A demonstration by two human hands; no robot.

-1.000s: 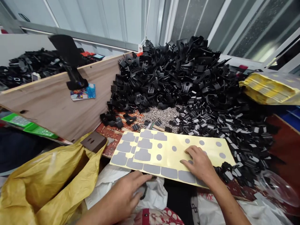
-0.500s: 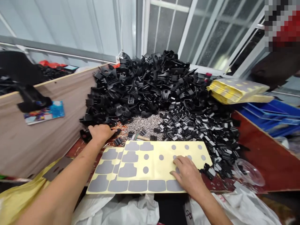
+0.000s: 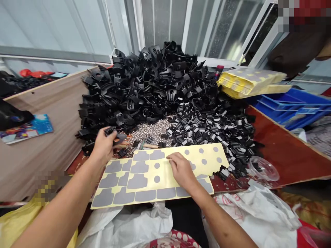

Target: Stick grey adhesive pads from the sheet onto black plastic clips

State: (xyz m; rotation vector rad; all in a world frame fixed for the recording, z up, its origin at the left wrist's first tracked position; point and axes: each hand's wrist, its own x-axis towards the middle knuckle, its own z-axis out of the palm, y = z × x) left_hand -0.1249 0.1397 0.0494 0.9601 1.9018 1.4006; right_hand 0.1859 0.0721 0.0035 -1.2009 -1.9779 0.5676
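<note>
My left hand (image 3: pixel 103 144) is closed around a black moulded plastic part (image 3: pixel 110 131), raised at the left end of the table in front of a heap of similar black plastic parts (image 3: pixel 144 89). My right hand (image 3: pixel 182 170) is over the upper yellow sticker sheet (image 3: pixel 167 179), its thumb and fingertips pinched together near the sheet's middle. Whatever may be between those fingertips is too small to make out. Grey round and larger shaped stickers dot this sheet. Beneath it lies a second sticker sheet (image 3: pixel 116 189), partly covered.
Small metal pieces (image 3: pixel 152 132) and a wooden-handled tool (image 3: pixel 148 146) lie behind the sheets. Small black clips (image 3: pixel 204 127) pile up to the right, near a clear plastic bowl (image 3: pixel 265 168). A stack of yellow sheets (image 3: pixel 248 82) rests by a blue crate (image 3: pixel 294 106).
My left hand has come up from the tabletop with a black plastic part in it. My right hand has moved left across the upper sheet, and its fingers have closed to a pinch.
</note>
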